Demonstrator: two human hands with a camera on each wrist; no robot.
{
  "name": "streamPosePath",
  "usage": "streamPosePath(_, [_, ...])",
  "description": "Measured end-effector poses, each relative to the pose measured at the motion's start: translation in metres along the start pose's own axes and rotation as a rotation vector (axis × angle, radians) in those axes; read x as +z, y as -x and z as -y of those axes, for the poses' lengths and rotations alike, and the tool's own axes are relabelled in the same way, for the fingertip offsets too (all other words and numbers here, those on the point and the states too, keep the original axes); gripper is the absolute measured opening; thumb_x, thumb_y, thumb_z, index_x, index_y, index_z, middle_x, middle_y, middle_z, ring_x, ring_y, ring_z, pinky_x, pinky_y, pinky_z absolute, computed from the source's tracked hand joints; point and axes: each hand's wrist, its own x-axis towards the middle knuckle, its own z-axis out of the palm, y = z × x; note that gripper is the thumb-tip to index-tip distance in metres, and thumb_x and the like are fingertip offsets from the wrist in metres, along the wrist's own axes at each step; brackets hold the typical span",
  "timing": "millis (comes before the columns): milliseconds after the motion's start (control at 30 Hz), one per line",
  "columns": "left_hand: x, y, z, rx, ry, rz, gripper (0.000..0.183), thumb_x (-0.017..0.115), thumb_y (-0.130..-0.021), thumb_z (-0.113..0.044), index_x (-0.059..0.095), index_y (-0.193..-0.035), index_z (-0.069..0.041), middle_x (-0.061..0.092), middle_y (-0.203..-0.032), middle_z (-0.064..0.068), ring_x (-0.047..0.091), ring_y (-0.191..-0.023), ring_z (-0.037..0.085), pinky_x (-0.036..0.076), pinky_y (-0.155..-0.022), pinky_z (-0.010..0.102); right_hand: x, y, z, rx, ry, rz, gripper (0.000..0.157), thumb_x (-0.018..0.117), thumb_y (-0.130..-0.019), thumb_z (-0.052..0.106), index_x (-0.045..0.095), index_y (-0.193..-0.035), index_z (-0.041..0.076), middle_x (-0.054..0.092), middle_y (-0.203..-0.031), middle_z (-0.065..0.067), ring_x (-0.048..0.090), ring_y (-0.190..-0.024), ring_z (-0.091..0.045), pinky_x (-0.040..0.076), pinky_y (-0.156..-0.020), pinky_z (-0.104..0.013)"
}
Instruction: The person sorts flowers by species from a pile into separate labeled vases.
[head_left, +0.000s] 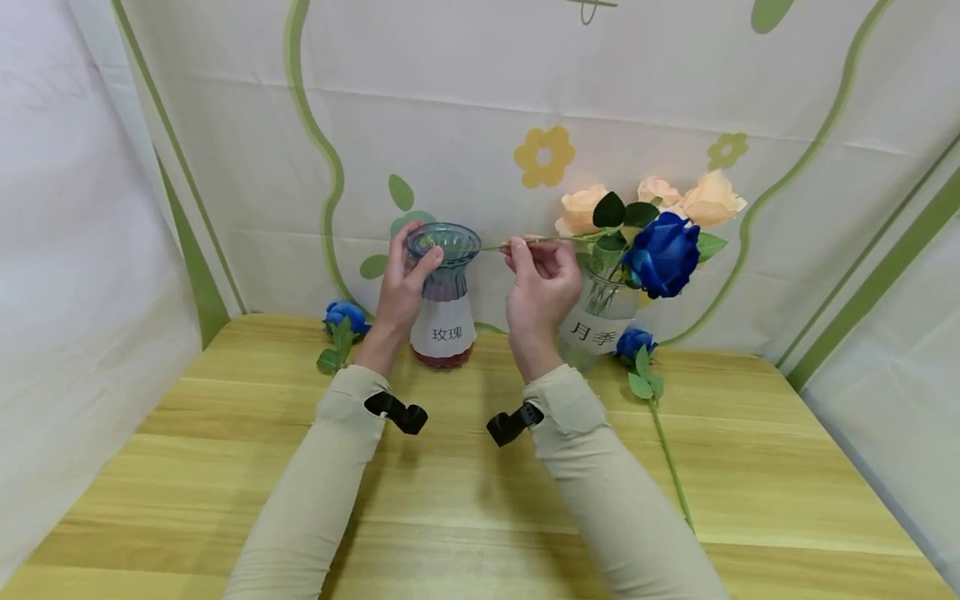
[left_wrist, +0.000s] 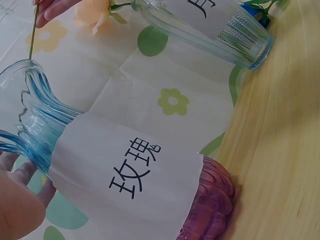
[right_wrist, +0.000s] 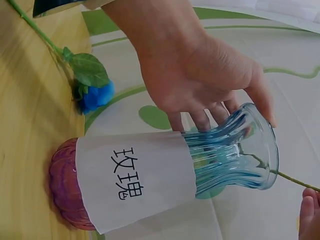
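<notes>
The person's left hand grips the ribbed, flared glass vase, blue at the neck and purplish red at the foot, from its nine o'clock side, thumb by the rim; the vase stands upright on the yellowish wooden table. At three o'clock from its mouth, the right hand pinches a thin green stem between thumb and fingers. That stem lies nearly level across the rim and seems to lead to the large royal-blue rose with dark leaves at three o'clock from the fingertips. The step in hand looks like guiding the stem into the vase; it would likely go best with the neck held firm, the bloom swung up towards twelve o'clock and the stem fed downward, leaves kept off the peach roses in the clear glass vase. A dark wavy line shows through the blue glass, but whether it is the stem's end or a refraction cannot be told. The right hand hides part of the held stem, and the beige right sleeve covers the lower end of the blue rose lying at four o'clock from the clear vase.
</notes>
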Motion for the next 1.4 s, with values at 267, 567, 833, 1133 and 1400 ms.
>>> streamPosePath(267, [-0.001,0.0,0.001,-0.002,-0.015,-0.006,0.073,0.061,-0.104,-0.027,0.026,-0.166,-0.015,0.042,-0.165,0.012,0.046,-0.145,0.027,0.037,-0.122,0.045,0.002,-0.002,0.002,0.045,0.035,0.015,0.01,0.079,-0.093,0.0,0.07,-0.096,0.005,0.076,-0.095,-0.009,0.079,-0.084,-0.017,0.065,-0.085,-0.032])
streamPosePath(567, [0.001,0.001,0.0,0.005,-0.024,-0.004,0.073,0.061,-0.104,-0.028,0.025,-0.166,-0.013,0.041,-0.165,0.013,0.046,-0.145,0.027,0.037,-0.122,0.047,0.011,0.002,-0.008,0.165,0.072,0.063,0.01,0.08,-0.094,0.004,0.076,-0.103,0.001,0.08,-0.101,-0.013,0.08,-0.09,-0.017,0.065,-0.088,-0.032])
streamPosePath(833, [0.001,0.001,0.001,0.002,-0.018,-0.006,0.071,0.059,-0.105,-0.027,0.026,-0.166,-0.013,0.041,-0.166,0.012,0.045,-0.147,0.028,0.034,-0.126,0.047,0.015,0.005,-0.015,0.237,0.229,0.086,0.012,0.083,-0.094,0.013,0.081,-0.103,0.006,0.079,-0.105,-0.005,0.07,-0.093,-0.012,0.061,-0.089,-0.028])
streamPosePath(1133, [0.001,0.0,-0.001,0.017,-0.026,-0.018,0.073,0.061,-0.103,-0.026,0.027,-0.166,-0.011,0.041,-0.166,0.012,0.044,-0.149,0.029,0.033,-0.126,0.048,0.019,0.005,-0.019,0.368,0.246,0.136,0.021,0.082,-0.095,0.019,0.082,-0.113,0.009,0.073,-0.105,0.0,0.066,-0.093,-0.012,0.059,-0.094,-0.033])
streamPosePath(1400, [-0.002,0.001,-0.001,0.012,0.026,-0.009,0.067,0.057,-0.107,-0.019,0.027,-0.165,-0.011,0.041,-0.166,0.014,0.048,-0.144,0.028,0.038,-0.123,0.041,0.007,0.012,-0.022,0.434,0.166,0.161,0.029,0.081,-0.094,0.01,0.079,-0.123,0.008,0.073,-0.105,-0.001,0.069,-0.098,-0.014,0.056,-0.108,-0.05])
